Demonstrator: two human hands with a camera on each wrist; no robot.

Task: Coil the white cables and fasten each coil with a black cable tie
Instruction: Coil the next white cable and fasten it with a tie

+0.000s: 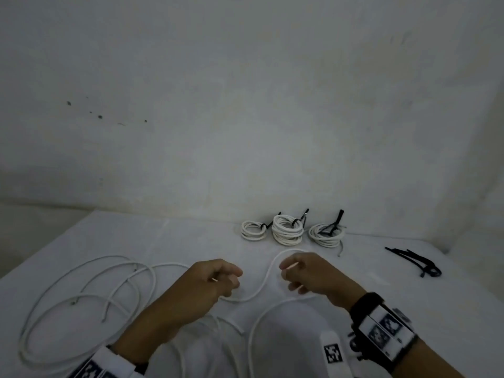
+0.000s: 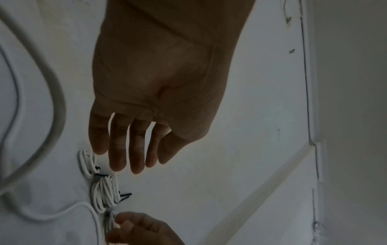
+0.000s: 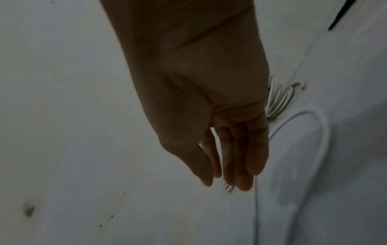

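The bench (image 1: 191, 236), draped in white, fills the lower half of the head view and runs back to a pale wall, so everything lies within reach of both arms. Sprawled across the lower left is the loose white cable (image 1: 81, 279), lying in wide slack loops, probably the next one to be wound. One strand of it snakes through the centre of the frame between the two hands, which suggests they have gone to it to start a coil.

At the upper centre of the bench, against the wall, stand three finished coils (image 1: 287, 230), each cinched with a black tie whose tail sticks up; set aside there, they are clear of the working area. Towards the right edge lies a small heap of spare black cable ties (image 1: 417, 261), handy for the right hand.

The left hand (image 1: 212, 282) and right hand (image 1: 305, 274) hover over the central strand. In the wrist views their fingers hang fairly straight and relaxed, holding nothing that I can make out; the head view makes them look more curled.
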